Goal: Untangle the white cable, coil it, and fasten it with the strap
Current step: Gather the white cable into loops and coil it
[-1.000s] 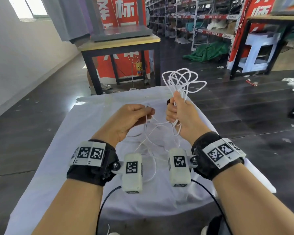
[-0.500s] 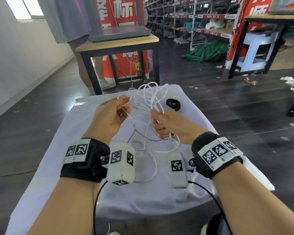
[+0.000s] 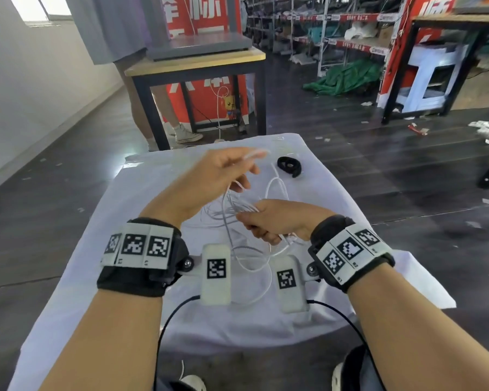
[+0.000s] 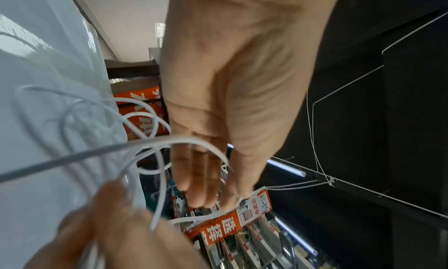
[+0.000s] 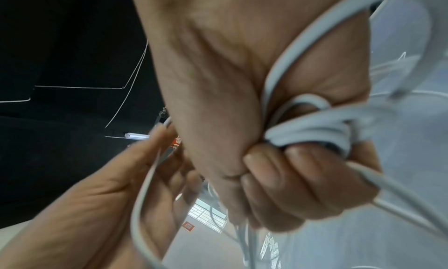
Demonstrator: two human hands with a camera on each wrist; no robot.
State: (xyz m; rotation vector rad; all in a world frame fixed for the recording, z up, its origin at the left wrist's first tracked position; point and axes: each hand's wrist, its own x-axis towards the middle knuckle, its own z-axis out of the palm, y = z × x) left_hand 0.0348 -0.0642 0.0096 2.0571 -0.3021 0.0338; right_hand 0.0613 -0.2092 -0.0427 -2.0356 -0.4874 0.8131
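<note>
The white cable (image 3: 239, 210) hangs in tangled loops between my hands above the cloth-covered table (image 3: 141, 193). My right hand (image 3: 256, 225) is a fist round a bunch of its strands; the right wrist view shows the bundle (image 5: 312, 129) clamped under curled fingers (image 5: 266, 169). My left hand (image 3: 247, 163) is raised higher and farther out and pinches one strand, blurred, at its fingertips. In the left wrist view that strand (image 4: 191, 140) curves over the fingers (image 4: 201, 177). The black strap (image 3: 290, 166) lies curled on the cloth, beyond both hands, untouched.
Slack cable loops (image 3: 251, 266) lie on the cloth between my wrists. A dark-framed wooden table (image 3: 198, 63) stands just beyond, with a person's legs (image 3: 181, 131) beside it. Dark floor surrounds the table; shelves and a green sheet (image 3: 347, 77) lie farther off.
My right hand has dropped lower and turned sideways with its bunch, so the loops no longer stand up. My left hand has lifted and swung right, drawing one strand away.
</note>
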